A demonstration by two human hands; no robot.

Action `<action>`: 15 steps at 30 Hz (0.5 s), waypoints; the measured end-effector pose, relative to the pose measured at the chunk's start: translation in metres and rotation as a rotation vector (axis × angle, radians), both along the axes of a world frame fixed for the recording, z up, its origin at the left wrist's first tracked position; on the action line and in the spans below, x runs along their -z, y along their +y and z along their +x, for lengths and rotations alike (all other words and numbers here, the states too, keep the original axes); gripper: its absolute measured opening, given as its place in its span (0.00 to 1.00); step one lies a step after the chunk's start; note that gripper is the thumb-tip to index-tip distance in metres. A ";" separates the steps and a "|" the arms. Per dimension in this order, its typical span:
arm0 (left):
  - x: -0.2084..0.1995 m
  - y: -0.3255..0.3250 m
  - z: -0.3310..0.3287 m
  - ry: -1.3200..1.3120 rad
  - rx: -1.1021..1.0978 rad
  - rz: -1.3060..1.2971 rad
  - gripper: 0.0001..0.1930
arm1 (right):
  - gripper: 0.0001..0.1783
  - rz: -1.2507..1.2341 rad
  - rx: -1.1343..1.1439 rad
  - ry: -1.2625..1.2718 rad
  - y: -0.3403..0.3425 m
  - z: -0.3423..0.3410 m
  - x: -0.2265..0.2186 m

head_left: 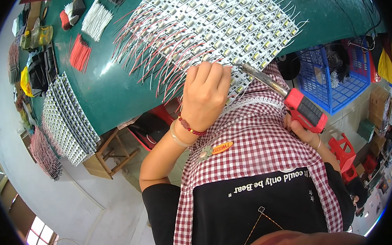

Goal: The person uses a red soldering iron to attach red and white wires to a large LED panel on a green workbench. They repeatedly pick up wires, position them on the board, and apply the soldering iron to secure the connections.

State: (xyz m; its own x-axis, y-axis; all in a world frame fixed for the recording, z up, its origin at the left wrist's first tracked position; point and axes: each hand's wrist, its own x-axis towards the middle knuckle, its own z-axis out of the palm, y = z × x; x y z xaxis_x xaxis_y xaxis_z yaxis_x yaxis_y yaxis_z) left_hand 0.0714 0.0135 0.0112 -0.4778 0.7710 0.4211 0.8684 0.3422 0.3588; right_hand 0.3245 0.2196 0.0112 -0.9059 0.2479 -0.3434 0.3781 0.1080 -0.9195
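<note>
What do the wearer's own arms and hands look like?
The left hand and right hand are ungloved. On the left are a dark red beaded bracelet and a pale, plain bangle; on the right, a thin, light-coloured band. The short sleeves are black.

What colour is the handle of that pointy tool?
The tool's handle is red with a dark panel, best seen in the head view.

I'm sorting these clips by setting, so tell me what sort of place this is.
Probably an electronics assembly workshop: wired circuit boards cover part of a green table, a bundle of red wires lies nearby, and what looks like a soldering iron points at the boards.
</note>
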 end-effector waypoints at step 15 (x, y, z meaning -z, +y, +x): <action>0.000 -0.001 -0.001 0.032 -0.004 -0.040 0.11 | 0.13 -0.172 -0.046 -0.024 0.000 -0.004 -0.010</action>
State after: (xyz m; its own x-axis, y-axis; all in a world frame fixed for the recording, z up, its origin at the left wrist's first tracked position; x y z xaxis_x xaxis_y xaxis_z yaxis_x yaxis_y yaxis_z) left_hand 0.0705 0.0124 0.0107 -0.4674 0.7855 0.4056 0.8780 0.3589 0.3168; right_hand 0.3209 0.2197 0.0210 -0.9061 0.1419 -0.3987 0.3984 -0.0319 -0.9167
